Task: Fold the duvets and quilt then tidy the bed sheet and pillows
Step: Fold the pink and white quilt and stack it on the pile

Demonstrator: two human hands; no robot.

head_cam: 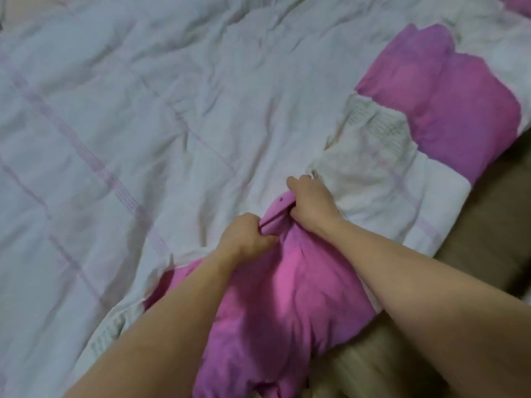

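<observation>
Head view: left hand (245,235) and right hand (311,201) close together, fingers curled tight, both pinching pink folded edge (277,212) of duvet (143,116). Duvet spread white side up across bed, pink side bunched along right edge.

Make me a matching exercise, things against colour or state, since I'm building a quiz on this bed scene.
Things:
1. left hand
2. right hand
3. duvet
4. floor

Descriptions:
A. brown, beside the bed
B. pale with lilac lines, spread out
C. gripping the pink fabric, nearer the camera
D. gripping the pink fabric, farther from the camera

Pairs: 1-C, 2-D, 3-B, 4-A
</observation>
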